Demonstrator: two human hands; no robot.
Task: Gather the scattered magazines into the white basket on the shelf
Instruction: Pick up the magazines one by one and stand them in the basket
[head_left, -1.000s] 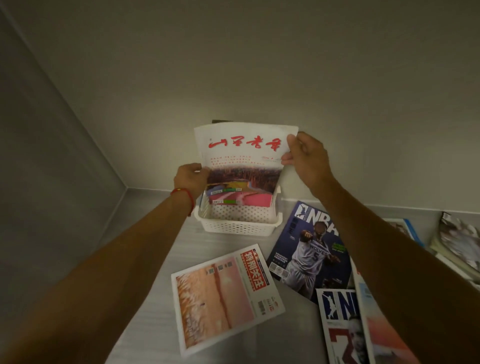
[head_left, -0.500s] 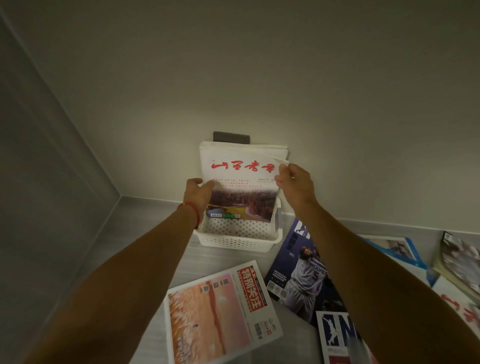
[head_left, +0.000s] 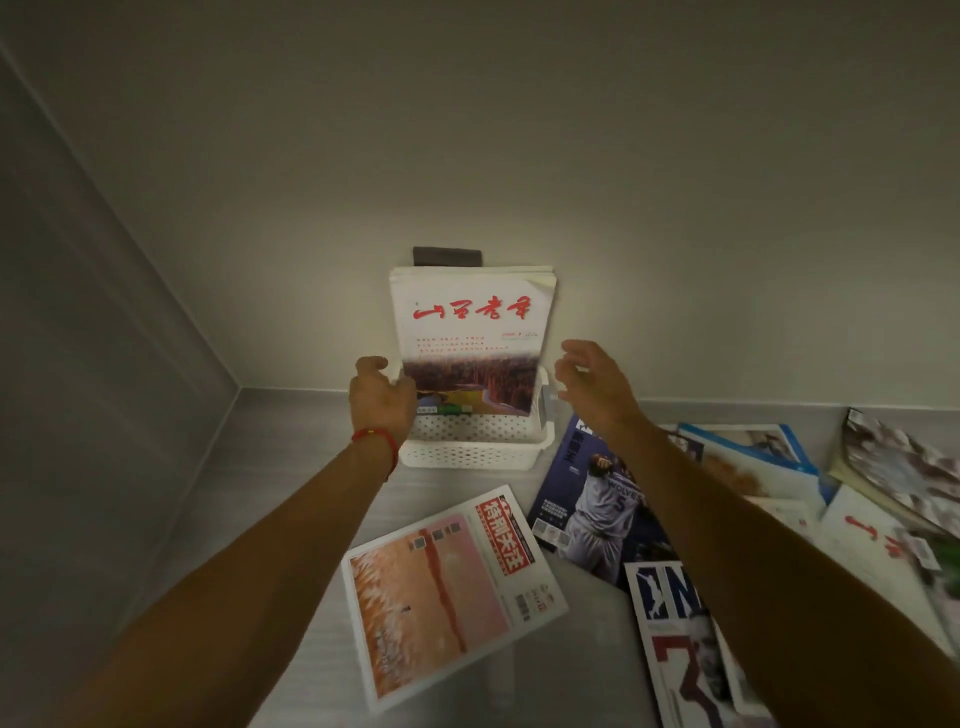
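Beside basket (head_left: 470, 457), right hand (head_left: 592, 387) spread.

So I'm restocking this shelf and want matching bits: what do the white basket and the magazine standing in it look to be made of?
The white basket looks like moulded plastic, matt: even rows of small holes in its walls and a thick rolled rim. The magazine looks like paper with a smooth printed cover; its top edge shows stacked pages. Gloss is hard to judge in this dim light.
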